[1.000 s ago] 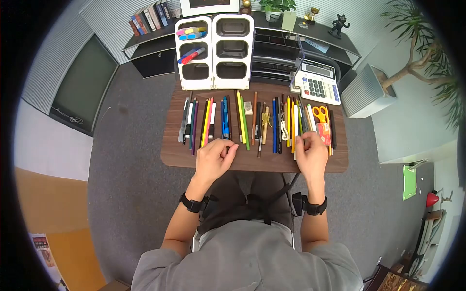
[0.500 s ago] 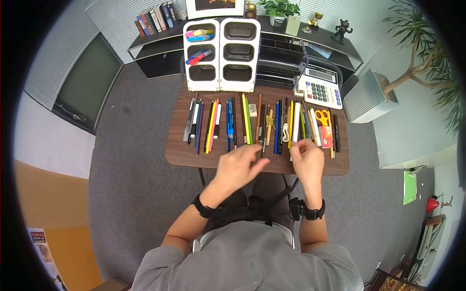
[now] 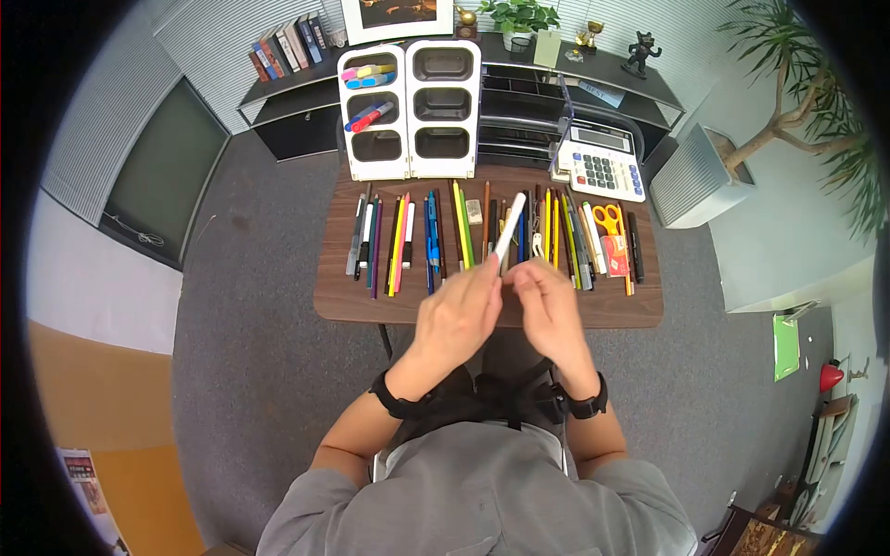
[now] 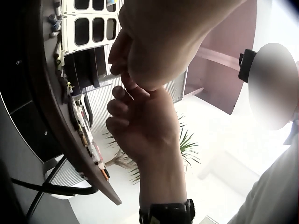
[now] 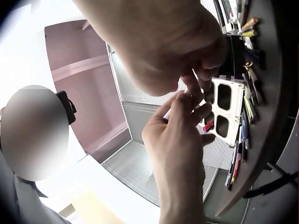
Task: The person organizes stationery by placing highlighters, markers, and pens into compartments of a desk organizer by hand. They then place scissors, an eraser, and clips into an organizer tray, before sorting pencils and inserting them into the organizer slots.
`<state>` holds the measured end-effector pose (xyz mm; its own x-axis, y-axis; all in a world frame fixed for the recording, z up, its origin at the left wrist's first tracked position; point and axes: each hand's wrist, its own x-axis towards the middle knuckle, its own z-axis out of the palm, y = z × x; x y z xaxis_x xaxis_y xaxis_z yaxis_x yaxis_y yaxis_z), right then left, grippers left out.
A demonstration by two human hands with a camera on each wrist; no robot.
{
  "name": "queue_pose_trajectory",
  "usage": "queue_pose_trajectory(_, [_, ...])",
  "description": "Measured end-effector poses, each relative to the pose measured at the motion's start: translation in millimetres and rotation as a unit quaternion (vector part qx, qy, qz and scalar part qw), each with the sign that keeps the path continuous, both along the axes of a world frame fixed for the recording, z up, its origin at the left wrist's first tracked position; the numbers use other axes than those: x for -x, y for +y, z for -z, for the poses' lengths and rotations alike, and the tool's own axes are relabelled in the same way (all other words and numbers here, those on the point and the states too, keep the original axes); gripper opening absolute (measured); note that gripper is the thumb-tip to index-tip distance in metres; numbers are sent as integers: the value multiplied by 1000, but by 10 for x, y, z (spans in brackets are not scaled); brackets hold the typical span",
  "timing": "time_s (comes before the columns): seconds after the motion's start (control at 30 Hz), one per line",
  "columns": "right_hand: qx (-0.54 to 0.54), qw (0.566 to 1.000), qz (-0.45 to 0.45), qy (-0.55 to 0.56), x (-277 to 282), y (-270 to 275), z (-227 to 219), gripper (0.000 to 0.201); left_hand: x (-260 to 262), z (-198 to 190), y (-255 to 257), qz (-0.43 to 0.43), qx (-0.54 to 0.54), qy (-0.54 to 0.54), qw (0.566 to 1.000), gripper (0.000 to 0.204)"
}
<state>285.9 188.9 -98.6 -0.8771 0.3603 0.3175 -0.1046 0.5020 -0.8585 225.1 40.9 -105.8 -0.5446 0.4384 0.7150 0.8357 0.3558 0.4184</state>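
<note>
Red and blue, two markers (image 3: 373, 117) are held in one six-compartment organizer (image 3: 443, 170) at the tabletop's (image 3: 371, 310) far edge. By the left hand (image 3: 454, 310), one tilted white marker (image 3: 511, 225) is gripped above the tabletop; whether it is also grasped by the right hand (image 3: 553, 310), just beside it, cannot be told. Farther right, one pair of yellow-handled scissors (image 3: 607, 219) and one calculator (image 3: 607, 172) are seen.

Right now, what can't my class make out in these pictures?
Head view: lower end of the white pen, hidden by the left hand.
Head view: top of the picture frame, cut off by the upper edge.
Head view: titles on the books, too small.
Left wrist view: middle of the plant, hidden by the right hand and wrist.
</note>
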Motion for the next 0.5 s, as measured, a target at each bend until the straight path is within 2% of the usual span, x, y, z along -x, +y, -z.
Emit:
queue_pose_trajectory(0.03, [-68, 997, 18, 13, -27, 75, -21, 17, 52, -58, -74, -10, 7, 2, 1000, 38])
queue_pose_trajectory(0.1, [-126, 980, 153, -3, -94, 340, -42, 17, 199, -157, -220, -33, -8, -10, 999, 32])
queue_pose_trajectory(0.17, [-210, 930, 301, -27, -148, 769, 54, 18, 403, -266, -394, -51, -8, -15, 999, 24])
queue_pose_trajectory(0.2, [-188, 921, 336, -56, -199, 972, 99, 21, 539, -309, -469, -57, -16, 0, 998, 21])
queue_pose_trajectory(0.23, [-218, 898, 369, -105, -254, 1127, 84, 24, 669, -353, -530, -73, -18, -2, 997, 19])
queue_pose_trajectory(0.3, [-260, 870, 390, -152, -340, 1417, 236, 29, 950, -435, -598, -92, -30, 22, 995, 16])
queue_pose_trajectory(0.4, [-267, 857, 370, -239, -416, 1614, 383, 33, 1291, -556, -603, -143, -15, 9, 990, 17])
queue_pose_trajectory(0.5, [-253, 872, 342, -244, -425, 1683, 476, 32, 1669, -503, -564, -164, 25, 45, 985, 19])
